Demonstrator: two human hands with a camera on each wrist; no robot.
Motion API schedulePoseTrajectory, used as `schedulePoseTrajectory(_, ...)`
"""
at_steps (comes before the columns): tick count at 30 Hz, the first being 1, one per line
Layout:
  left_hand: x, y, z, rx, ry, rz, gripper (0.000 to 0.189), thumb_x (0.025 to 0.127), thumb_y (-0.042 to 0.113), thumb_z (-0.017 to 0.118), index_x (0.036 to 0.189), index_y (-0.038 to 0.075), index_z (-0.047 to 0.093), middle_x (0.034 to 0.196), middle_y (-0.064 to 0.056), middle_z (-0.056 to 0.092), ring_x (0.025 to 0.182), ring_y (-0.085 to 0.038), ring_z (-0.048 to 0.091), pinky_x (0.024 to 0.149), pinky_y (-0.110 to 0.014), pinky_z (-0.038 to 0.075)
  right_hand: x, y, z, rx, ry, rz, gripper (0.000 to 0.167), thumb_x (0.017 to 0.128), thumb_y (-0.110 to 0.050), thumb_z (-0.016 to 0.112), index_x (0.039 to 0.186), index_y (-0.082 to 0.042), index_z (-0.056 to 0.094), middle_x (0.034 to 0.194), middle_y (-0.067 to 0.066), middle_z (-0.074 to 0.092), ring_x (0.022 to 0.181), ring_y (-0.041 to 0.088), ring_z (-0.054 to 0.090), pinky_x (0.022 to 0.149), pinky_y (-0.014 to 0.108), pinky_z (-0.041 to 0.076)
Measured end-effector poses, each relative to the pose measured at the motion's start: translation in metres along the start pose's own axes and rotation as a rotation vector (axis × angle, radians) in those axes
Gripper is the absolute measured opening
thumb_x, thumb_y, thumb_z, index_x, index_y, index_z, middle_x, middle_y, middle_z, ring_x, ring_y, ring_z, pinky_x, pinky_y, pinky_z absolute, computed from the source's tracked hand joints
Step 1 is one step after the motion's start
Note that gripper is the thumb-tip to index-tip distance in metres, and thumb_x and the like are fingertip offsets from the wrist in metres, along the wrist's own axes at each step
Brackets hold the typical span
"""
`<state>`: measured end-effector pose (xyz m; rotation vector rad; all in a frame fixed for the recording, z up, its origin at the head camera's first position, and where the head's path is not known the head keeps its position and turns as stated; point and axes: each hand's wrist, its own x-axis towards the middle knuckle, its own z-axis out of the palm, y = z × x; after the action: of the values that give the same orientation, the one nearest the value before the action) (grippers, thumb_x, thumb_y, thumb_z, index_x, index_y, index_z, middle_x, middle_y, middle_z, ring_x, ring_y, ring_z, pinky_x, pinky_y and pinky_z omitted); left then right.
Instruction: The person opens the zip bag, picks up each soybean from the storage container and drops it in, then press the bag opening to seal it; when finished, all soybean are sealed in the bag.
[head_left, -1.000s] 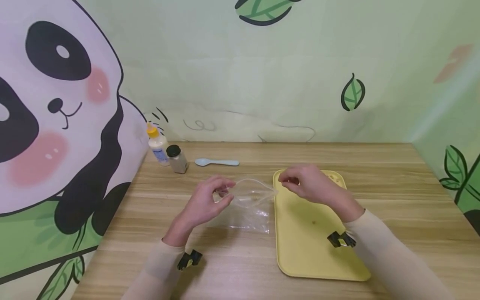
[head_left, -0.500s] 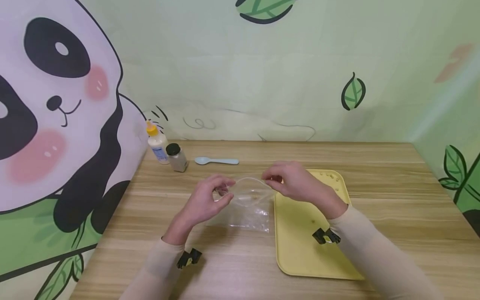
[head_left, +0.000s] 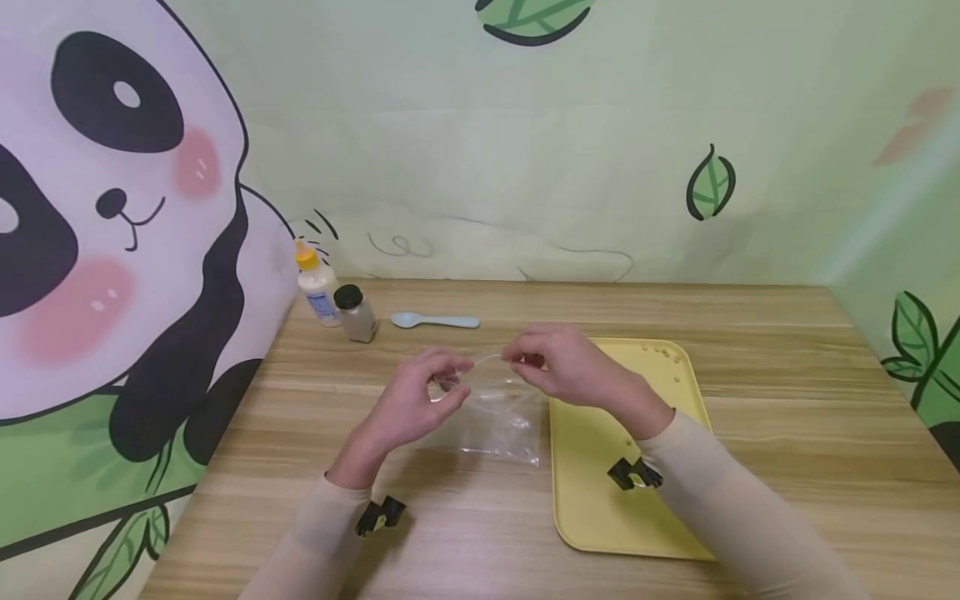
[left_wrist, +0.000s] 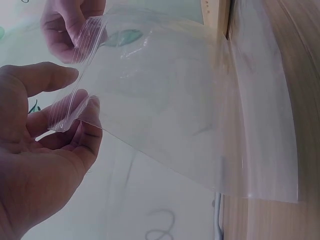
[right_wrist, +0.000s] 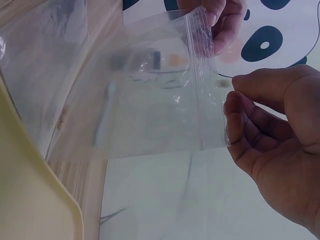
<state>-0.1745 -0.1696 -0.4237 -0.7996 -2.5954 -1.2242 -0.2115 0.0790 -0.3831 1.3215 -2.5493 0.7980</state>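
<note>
My left hand holds a clear zip-lock bag by its open mouth, fingers on one side edge and thumb apart from them. The bag's lower end reaches the wooden table. At the other side of the mouth is my right hand, fingers curled and thumb close to the index fingertip. Just off those fingertips, a blurred small tan piece shows in the right wrist view, apparently free of them. Tan specks show blurred near the bag's bottom. Several small tan pieces lie on the yellow tray.
A light blue spoon lies behind the bag. Back left stand a yellow-capped white bottle and a black-lidded clear jar. The tray lies under my right forearm, against the bag's right side. A panda-painted wall closes off the back and left.
My right hand has moved left from above the tray to the bag's mouth, uncovering the pieces in the tray's far corner. The left hand has stayed on the bag.
</note>
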Motion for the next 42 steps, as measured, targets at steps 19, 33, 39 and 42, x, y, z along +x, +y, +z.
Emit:
schedulePoseTrajectory(19, 0.0, 0.001, 0.001, 0.004, -0.004, -0.01, 0.028, 0.083, 0.006, 0.073, 0.111, 0.004, 0.068, 0.107, -0.012, 0.068, 0.085, -0.016, 0.065, 0.079, -0.03, 0.057, -0.006, 0.004, -0.003, 0.024, 0.008, 0.018, 0.009, 0.089, -0.012, 0.068, 0.097, -0.01, 0.072, 0.084, -0.004, 0.066, 0.073, 0.006, 0.058, 0.064, 0.022, 0.053)
schedulePoseTrajectory(33, 0.0, 0.002, 0.0, 0.003, -0.007, -0.019, 0.028, 0.084, 0.006, 0.072, 0.111, 0.003, 0.068, 0.109, -0.014, 0.068, 0.085, -0.017, 0.066, 0.079, -0.031, 0.057, -0.023, 0.014, -0.011, 0.031, -0.009, 0.087, 0.01, 0.089, -0.012, 0.067, 0.098, -0.007, 0.072, 0.084, -0.003, 0.067, 0.073, 0.007, 0.057, 0.065, 0.03, 0.055)
schedulePoseTrajectory(39, 0.0, 0.003, 0.001, 0.001, -0.011, -0.022, 0.028, 0.084, 0.006, 0.072, 0.111, 0.003, 0.068, 0.109, -0.015, 0.068, 0.085, -0.018, 0.066, 0.079, -0.033, 0.058, -0.034, 0.02, -0.014, 0.009, 0.006, 0.093, 0.01, 0.088, -0.01, 0.069, 0.097, -0.007, 0.072, 0.083, -0.002, 0.068, 0.072, 0.007, 0.058, 0.065, 0.029, 0.055)
schedulePoseTrajectory(42, 0.0, 0.003, 0.001, -0.001, -0.01, -0.022, 0.028, 0.084, 0.006, 0.072, 0.111, 0.003, 0.068, 0.109, -0.015, 0.068, 0.085, -0.018, 0.066, 0.079, -0.032, 0.058, -0.041, 0.024, -0.014, -0.006, 0.006, 0.107, 0.008, 0.087, -0.009, 0.069, 0.095, -0.008, 0.071, 0.081, -0.004, 0.066, 0.071, 0.006, 0.056, 0.063, 0.026, 0.053)
